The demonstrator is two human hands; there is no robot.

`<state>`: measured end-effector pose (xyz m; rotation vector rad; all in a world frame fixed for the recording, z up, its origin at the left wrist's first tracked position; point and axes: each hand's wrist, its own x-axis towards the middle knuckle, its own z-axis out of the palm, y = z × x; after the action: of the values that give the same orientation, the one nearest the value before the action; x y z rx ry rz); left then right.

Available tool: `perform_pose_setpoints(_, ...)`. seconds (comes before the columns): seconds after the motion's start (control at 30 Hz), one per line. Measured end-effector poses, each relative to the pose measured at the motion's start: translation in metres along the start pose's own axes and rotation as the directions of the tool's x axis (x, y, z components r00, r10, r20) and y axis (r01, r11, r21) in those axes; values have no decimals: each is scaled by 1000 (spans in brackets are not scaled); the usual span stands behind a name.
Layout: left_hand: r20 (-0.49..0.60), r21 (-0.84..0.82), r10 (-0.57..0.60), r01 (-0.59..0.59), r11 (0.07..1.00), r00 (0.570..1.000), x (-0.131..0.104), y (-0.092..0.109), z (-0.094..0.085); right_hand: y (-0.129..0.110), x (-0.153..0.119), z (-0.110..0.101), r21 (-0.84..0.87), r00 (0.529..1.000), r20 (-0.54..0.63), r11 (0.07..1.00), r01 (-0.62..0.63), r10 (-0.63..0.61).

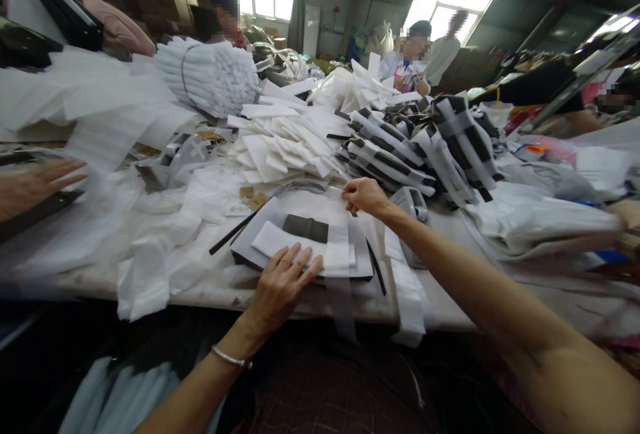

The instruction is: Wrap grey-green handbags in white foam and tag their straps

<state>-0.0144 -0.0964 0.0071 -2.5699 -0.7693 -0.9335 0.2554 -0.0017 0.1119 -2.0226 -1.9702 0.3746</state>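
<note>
In front of me lies a dark, flat handbag with white foam sheets over it and a curved handle at its far side. My left hand rests on the front foam sheet, fingers spread and flat. A translucent strip runs across the bag's right part and hangs past the table edge. Its far end is by the pinched fingers of my right hand. Dark straps stick out beside the bag. Under my right forearm sits a grey tape dispenser.
Behind the bag are a pile of white foam pieces and a stack of wrapped dark bags. A tied bundle of pale foam rolls lies back left. Another person's hand reaches in at left. More white strips hang over the table edge.
</note>
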Motion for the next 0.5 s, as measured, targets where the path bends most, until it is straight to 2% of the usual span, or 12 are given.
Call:
perform_pose_setpoints(0.1,-13,-19,-11,11,1000,1000,1,0,-1,-3,5,21,-99,999,-39,995,20,-24)
perform_pose_setpoints(0.23,11,-42,-7,8,999,1000,5,-3,-6,-7,3,37,-199,996,31,976,91,-87)
perform_pose_setpoints(0.3,17,-60,-16,17,998,1000,7,-7,-10,-4,5,30,-207,992,40,970,126,-120)
perform_pose_setpoints(0.33,13,-76,-22,23,997,1000,7,-9,-13,-1,5,23,-185,991,1,974,134,-136)
perform_pose_setpoints(0.4,2,-116,-39,39,992,999,9,-16,-19,8,3,3,-82,979,-155,989,121,-132)
perform_pose_setpoints(0.47,-12,-162,-57,55,985,998,10,-25,-25,23,-7,-16,59,952,-302,996,64,-43)
perform_pose_setpoints(0.5,-17,-184,-68,64,981,998,10,-30,-29,31,-14,-22,124,951,-309,992,20,20)
